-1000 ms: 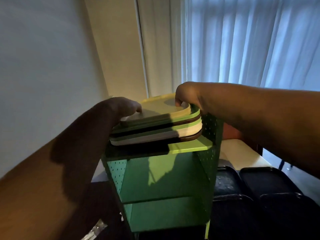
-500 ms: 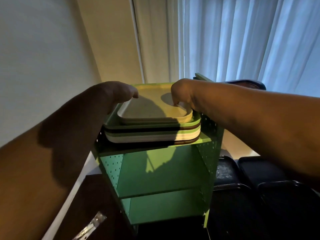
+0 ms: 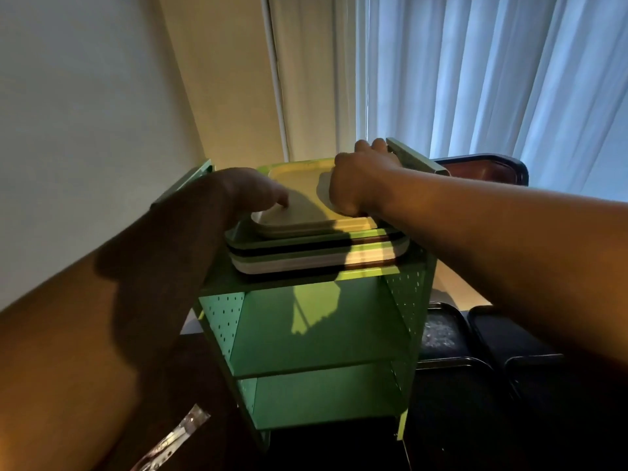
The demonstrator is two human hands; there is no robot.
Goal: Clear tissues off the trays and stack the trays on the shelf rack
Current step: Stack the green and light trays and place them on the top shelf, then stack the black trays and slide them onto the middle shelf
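Note:
A green shelf rack (image 3: 316,334) stands in front of me with a stack of trays (image 3: 306,263) on its top shelf, in green, dark and pale layers. A cream tray (image 3: 299,178) lies on top of the stack. My left hand (image 3: 251,188) curls over its near left corner, fingertips on the rim. My right hand (image 3: 360,178) grips its right edge, with the knuckles close to the rack's upper right rail (image 3: 414,158). The two lower shelves hold nothing.
Dark trays (image 3: 509,338) lie low on the right of the rack; one of them (image 3: 438,331) holds something pale and crumpled. Another dark tray (image 3: 486,168) shows behind the rack's top. A plastic wrapper (image 3: 173,440) lies bottom left. A wall stands at the left, curtains (image 3: 492,79) behind.
The cream tray has gone further back over the stack, and both hands went with it. My right hand has reached the rack's rear rail.

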